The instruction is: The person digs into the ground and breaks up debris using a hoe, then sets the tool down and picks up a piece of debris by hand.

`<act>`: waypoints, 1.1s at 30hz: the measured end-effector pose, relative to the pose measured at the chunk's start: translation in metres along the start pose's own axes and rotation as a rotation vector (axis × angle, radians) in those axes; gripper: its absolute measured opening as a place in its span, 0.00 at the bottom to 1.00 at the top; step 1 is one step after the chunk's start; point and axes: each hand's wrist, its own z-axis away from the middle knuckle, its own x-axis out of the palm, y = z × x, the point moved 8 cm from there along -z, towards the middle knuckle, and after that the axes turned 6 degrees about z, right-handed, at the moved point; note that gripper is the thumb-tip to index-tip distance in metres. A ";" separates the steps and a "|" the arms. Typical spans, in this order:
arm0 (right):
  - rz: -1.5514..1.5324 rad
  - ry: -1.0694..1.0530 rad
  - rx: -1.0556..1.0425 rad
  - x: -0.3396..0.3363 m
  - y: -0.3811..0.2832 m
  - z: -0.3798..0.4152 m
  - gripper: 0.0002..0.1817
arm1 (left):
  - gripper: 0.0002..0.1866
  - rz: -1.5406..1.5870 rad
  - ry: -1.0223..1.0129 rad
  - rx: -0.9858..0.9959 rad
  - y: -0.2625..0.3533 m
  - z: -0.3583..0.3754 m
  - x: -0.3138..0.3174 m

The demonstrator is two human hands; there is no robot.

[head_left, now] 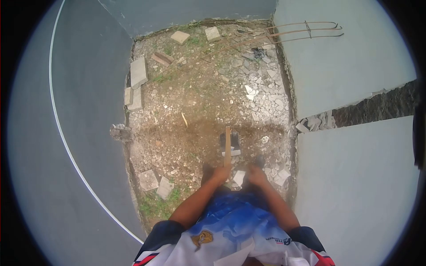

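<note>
Above the rubbly ground [195, 106], the left hand [220, 174] is gripping a wooden stick [227, 148] over a dark object [235, 139], the right hand's [256, 176] state I cannot tell, and loose shards [281, 177], if shifting, are perhaps threatening footing.

A: Where did the camera sit?
B: Head-mounted, single view. It looked forward and steeply down, very wide, dark curved edges.
A: How near?
B: Shirt [235, 217] came closest, filling the bottom; left hand [220, 174] and right hand [257, 175] sat just beyond, low centre. Ground [177, 102] took the middle, far wall [199, 9] the top.
</note>
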 end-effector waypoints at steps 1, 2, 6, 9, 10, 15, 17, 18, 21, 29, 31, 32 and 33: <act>0.166 0.157 0.012 -0.010 0.042 0.005 0.36 | 0.23 0.011 0.014 -0.006 0.005 -0.001 0.003; 0.180 0.155 0.222 -0.036 0.066 0.026 0.37 | 0.21 0.022 0.029 -0.009 0.014 -0.002 0.003; -0.074 0.046 0.393 -0.013 0.232 0.052 0.34 | 0.18 0.070 0.137 0.037 0.027 -0.028 -0.002; -0.138 0.005 0.436 -0.041 0.248 0.063 0.35 | 0.18 0.116 0.210 0.021 0.061 -0.009 -0.012; -0.095 0.003 0.428 -0.050 0.250 0.066 0.35 | 0.19 0.140 0.240 0.006 0.065 -0.004 -0.016; 0.021 -0.173 0.263 -0.120 0.165 0.080 0.35 | 0.20 0.119 0.252 0.073 0.089 0.011 -0.028; 0.179 -0.339 0.302 -0.112 0.158 0.067 0.34 | 0.20 0.042 0.296 0.080 0.075 -0.001 -0.032; 0.243 -0.203 0.216 -0.114 0.148 0.051 0.34 | 0.20 0.007 0.297 0.105 0.072 -0.010 -0.033; 0.342 0.072 0.013 -0.092 0.102 -0.002 0.36 | 0.19 -0.081 0.280 0.149 0.055 -0.018 -0.032; -1.052 -0.286 0.568 0.195 0.059 -0.164 0.21 | 0.28 -0.196 0.125 0.242 -0.125 0.080 0.041; -1.063 -0.216 0.695 0.257 0.081 -0.128 0.15 | 0.28 -0.201 -0.006 0.040 -0.207 0.087 0.033; -1.026 -0.174 0.708 0.271 0.079 -0.118 0.13 | 0.28 -0.202 -0.062 -0.032 -0.233 0.087 0.025; -0.983 -0.134 0.705 0.276 0.071 -0.114 0.12 | 0.27 -0.202 -0.086 -0.057 -0.248 0.090 0.017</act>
